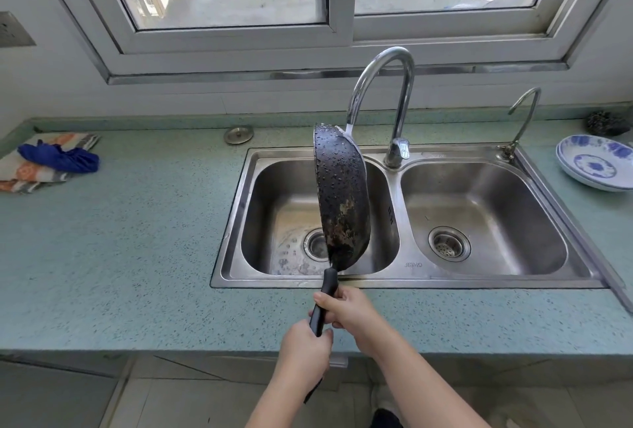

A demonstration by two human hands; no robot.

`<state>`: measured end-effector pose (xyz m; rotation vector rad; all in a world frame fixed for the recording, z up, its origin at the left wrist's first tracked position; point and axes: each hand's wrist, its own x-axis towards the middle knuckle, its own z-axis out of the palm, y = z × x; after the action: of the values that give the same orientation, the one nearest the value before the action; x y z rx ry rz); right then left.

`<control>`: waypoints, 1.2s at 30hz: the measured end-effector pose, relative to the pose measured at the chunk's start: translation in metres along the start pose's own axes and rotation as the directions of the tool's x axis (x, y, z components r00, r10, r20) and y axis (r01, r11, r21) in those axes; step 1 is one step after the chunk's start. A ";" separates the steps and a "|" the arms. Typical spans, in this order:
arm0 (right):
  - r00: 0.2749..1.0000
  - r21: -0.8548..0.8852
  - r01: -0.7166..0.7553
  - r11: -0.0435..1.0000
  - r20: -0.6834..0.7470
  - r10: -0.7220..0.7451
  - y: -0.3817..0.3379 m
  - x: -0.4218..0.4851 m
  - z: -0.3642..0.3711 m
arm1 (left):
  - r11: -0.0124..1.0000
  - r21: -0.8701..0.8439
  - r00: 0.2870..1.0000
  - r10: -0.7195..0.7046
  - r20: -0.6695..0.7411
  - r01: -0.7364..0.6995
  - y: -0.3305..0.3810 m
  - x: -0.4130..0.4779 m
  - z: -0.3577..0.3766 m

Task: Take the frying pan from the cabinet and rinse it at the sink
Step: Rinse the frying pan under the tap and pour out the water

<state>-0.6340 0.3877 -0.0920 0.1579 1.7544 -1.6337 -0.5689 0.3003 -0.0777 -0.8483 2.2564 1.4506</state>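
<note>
The black frying pan (342,198) is tipped on its side over the left basin of the steel double sink (407,277), its worn underside toward me and beaded with water drops. Both hands grip its black handle: my right hand (346,307) higher up near the pan, my left hand (305,349) lower at the handle's end. The tall curved faucet (397,102) arches just behind the pan's top rim, and a thin stream of water runs from its spout onto the rim.
A folded striped cloth with a blue rag (58,158) lies on the green counter (137,239) at left. A metal sink plug (238,135) sits behind the sink. A small second tap (524,115), blue-and-white plates (596,162) and a dark scrubber (606,123) are at right.
</note>
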 end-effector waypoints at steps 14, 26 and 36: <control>0.994 0.163 -0.015 0.987 0.106 -0.003 0.005 0.008 0.023 | 0.960 0.279 0.984 0.080 -0.159 -0.033 -0.006 0.002 -0.012; 0.988 0.364 -0.083 0.928 0.155 0.027 0.015 0.008 0.022 | 0.990 0.142 0.988 0.031 -0.149 -0.009 -0.011 -0.001 -0.007; 0.986 0.415 -0.115 0.903 0.160 0.051 0.016 0.003 0.019 | 1.000 0.028 0.995 0.009 -0.104 -0.006 -0.013 -0.002 -0.002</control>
<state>-0.6201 0.3726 -0.1058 0.3030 1.2464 -1.8924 -0.5589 0.2953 -0.0854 -0.9278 2.3521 1.4059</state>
